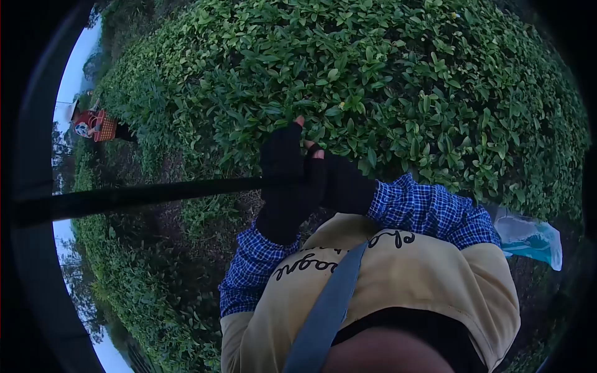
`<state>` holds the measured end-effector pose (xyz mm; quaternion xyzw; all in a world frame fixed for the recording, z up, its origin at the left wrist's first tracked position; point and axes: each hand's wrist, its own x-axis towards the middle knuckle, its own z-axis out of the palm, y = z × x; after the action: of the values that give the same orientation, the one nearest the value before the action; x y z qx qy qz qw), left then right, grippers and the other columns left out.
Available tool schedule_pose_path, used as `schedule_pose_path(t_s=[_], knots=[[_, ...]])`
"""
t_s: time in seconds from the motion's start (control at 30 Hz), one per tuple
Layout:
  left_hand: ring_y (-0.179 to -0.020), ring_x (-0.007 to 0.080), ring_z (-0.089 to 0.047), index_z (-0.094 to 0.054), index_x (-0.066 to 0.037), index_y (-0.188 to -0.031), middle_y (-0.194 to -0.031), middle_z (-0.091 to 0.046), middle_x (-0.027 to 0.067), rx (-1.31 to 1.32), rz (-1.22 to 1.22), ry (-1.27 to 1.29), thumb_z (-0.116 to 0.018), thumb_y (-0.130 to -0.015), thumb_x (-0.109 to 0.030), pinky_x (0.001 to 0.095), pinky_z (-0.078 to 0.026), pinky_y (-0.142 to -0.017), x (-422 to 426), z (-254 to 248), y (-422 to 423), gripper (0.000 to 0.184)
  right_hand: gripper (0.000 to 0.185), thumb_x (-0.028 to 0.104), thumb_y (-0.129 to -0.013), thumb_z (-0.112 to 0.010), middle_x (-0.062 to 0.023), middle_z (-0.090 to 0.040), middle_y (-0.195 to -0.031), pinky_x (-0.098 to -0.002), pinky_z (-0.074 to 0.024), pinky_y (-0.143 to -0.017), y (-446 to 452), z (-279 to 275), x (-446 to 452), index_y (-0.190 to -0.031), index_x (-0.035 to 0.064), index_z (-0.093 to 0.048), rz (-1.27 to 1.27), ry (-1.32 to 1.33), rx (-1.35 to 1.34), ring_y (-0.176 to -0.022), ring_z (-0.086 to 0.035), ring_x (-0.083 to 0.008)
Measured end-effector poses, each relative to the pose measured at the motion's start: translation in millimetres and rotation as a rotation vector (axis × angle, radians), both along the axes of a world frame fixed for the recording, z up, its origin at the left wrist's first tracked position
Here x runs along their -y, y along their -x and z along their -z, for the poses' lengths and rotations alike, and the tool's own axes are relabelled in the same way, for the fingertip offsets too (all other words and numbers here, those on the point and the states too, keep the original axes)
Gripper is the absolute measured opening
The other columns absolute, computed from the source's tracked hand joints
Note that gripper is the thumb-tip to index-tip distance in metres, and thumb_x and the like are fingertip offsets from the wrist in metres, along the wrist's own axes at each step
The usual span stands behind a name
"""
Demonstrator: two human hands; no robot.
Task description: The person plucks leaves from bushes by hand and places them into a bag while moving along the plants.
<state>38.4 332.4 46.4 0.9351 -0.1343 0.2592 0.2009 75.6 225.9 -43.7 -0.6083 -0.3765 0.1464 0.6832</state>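
My left hand (285,180), in a black fingerless glove, is in front of my chest beside the bushes. Its bare fingertips show near the leaves (333,74). A dark pole (155,193) runs in from the left edge and meets this hand, whose fingers appear closed around it; black on black blurs the exact grip. My right hand (349,183), gloved the same way, is pressed close beside and partly behind the left one. Its fingers are hidden. Blue checked sleeves (429,208) cover both forearms.
Dense leafy bushes (435,99) fill the far side. Another person (87,127) with a red basket (104,127) stands at the far left. A clear and teal plastic bag (528,236) is at my right. A grey strap (329,304) crosses my tan shirt. More bushes (143,298) grow at lower left.
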Motion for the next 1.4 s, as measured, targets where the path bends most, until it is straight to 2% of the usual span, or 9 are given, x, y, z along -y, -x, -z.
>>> schedule_pose_path(t_s=[0.1, 0.23, 0.33, 0.5, 0.8, 1.03, 1.1, 1.23, 1.4], knots=[[-0.099, 0.029, -0.05, -0.043, 0.0, -0.122, -0.114, -0.05, 0.0154, 0.157, 0.014, -0.01, -0.067, -0.075, -0.021, 0.041, -0.042, -0.083, 8.9, 11.4, -5.3, 0.056, 0.027, 0.01, -0.079, -0.058, -0.0072, -0.058, -0.077, -0.0278, -0.0455, -0.061, -2.0, -4.2, 11.9, -0.103, 0.002, -0.052, 0.069, -0.116, -0.126, -0.069, -0.057, -0.0147], [-0.093, 0.0247, -0.056, -0.045, -0.002, -0.12, -0.114, -0.052, 0.015, -0.124, 0.307, 0.407, -0.066, -0.077, -0.019, 0.0356, -0.045, -0.08, -12.7, 20.0, -1.3, 0.051, 0.021, 0.005, -0.073, -0.064, -0.0028, -0.054, -0.068, -0.0262, -0.0449, -0.058, -19.7, -35.1, 51.1, -0.091, 0.0001, -0.055, 0.285, 0.139, -0.054, -0.064, -0.053, -0.0098], [-0.078, 0.0232, -0.059, -0.056, -0.002, -0.096, -0.087, -0.06, 0.014, -0.344, -0.252, 0.785, -0.057, -0.082, -0.017, 0.0325, -0.046, -0.065, -46.3, 68.9, 6.6, 0.02, 0.031, -0.002, -0.069, -0.068, -0.0032, -0.058, -0.075, -0.0239, -0.0454, -0.058, -25.1, -39.8, 86.9, -0.096, 0.0048, -0.054, 0.409, 0.042, -0.244, -0.067, -0.054, -0.0092], [-0.069, 0.0243, -0.057, -0.056, -0.002, -0.088, -0.078, -0.058, 0.0132, -0.177, -0.527, 0.763, -0.056, -0.082, -0.02, 0.0344, -0.044, -0.061, -93.8, 151.2, -3.7, 0.018, 0.041, -0.01, -0.07, -0.063, -0.0075, -0.058, -0.085, -0.0277, -0.0475, -0.062, -6.8, 14.6, 122.6, -0.104, 0.0081, -0.05, 0.331, -0.184, -0.106, -0.072, -0.056, -0.0137], [-0.08, 0.0353, -0.056, -0.057, -0.001, -0.086, -0.084, -0.059, 0.0196, -0.408, -0.605, 0.588, -0.057, -0.079, -0.038, 0.0432, -0.043, -0.069, -82.2, 142.1, -49.8, 0.037, 0.048, -0.015, -0.071, -0.058, -0.0101, -0.055, -0.085, -0.0313, -0.0454, -0.064, 15.0, 29.7, 94.2, -0.107, 0.0129, -0.044, 0.155, -0.069, 0.174, -0.072, -0.054, -0.0185], [-0.068, 0.0261, -0.056, -0.056, -0.001, -0.075, -0.071, -0.058, 0.0124, -0.397, -0.602, 0.533, -0.056, -0.082, -0.034, 0.0395, -0.042, -0.06, -96.5, 175.8, -46.0, 0.034, 0.044, -0.01, -0.072, -0.059, -0.0083, -0.056, -0.079, -0.0308, -0.0441, -0.06, 8.8, 28.4, 91.1, -0.106, 0.0155, -0.046, 0.128, -0.03, 0.372, -0.067, -0.055, -0.0212], [-0.063, 0.0175, -0.053, -0.056, -0.002, -0.069, -0.067, -0.056, 0.0081, -0.617, -0.28, 1.154, -0.055, -0.085, -0.034, 0.0331, -0.04, -0.057, -96.7, 177.2, -35.9, 0.035, 0.044, -0.01, -0.072, -0.059, -0.0082, -0.056, -0.078, -0.031, -0.0441, -0.059, 0.1, 22.8, 92.6, -0.105, 0.016, -0.046, 0.155, 0.008, 0.446, -0.066, -0.054, -0.0218], [-0.06, 0.0128, -0.05, -0.057, -0.003, -0.076, -0.068, -0.055, 0.0039, -0.423, -0.082, 1.551, -0.053, -0.087, -0.03, 0.0285, -0.04, -0.056, -90.2, 159.7, -20.6, 0.029, 0.04, -0.009, -0.072, -0.06, -0.0072, -0.056, -0.076, -0.0316, -0.0444, -0.059, -15.8, 11.6, 101.4, -0.102, 0.0149, -0.047, 0.221, 0.068, 0.497, -0.066, -0.054, -0.022], [-0.071, 0.0176, -0.056, -0.057, -0.006, -0.1, -0.082, -0.059, 0.0058, -0.313, -0.346, 1.105, -0.052, -0.086, -0.022, 0.0331, -0.044, -0.067, -126.1, 142.0, -61.7, 0.022, 0.041, -0.009, -0.072, -0.061, -0.0069, -0.054, -0.076, -0.0312, -0.0436, -0.058, -12.1, 13.8, 88.9, -0.102, 0.0153, -0.047, 0.21, 0.019, 0.484, -0.065, -0.053, -0.0224]])
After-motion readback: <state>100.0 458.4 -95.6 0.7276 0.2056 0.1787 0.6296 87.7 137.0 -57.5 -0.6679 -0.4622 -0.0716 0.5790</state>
